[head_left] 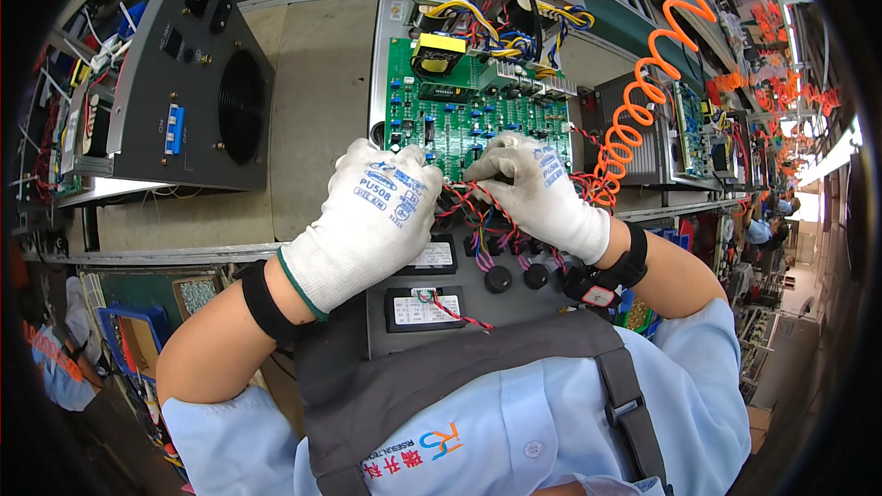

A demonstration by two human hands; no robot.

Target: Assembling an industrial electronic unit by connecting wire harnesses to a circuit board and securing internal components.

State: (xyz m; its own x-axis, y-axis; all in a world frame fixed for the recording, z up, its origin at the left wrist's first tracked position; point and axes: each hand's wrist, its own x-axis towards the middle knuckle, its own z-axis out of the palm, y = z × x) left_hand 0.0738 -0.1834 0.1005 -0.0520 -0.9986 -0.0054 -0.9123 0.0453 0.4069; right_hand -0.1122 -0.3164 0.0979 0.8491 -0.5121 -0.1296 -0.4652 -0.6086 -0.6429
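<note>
Both my hands wear white gloves and work at the near edge of a green circuit board (pixel 441 124) full of small components. My left hand (pixel 381 216) is closed at the board's near left corner, back of the hand up; whatever its curled fingers hold is hidden. Thumb and forefinger of my right hand (pixel 542 193) pinch together at the board's near edge, on a red and black twisted wire (pixel 478 189). More such wires run toward the dark panel, which bears round black parts (pixel 498 279) and a black module (pixel 423 310) with a white label.
Left stands a dark grey metal panel (pixel 197 83) with a round fan opening and a blue switch. Beyond the board sit a yellow-wrapped transformer (pixel 438 53) and wire bundles. An orange coiled hose (pixel 634 110) hangs at the right, before another unit (pixel 634 119). A blue bin (pixel 133 340) stands lower left.
</note>
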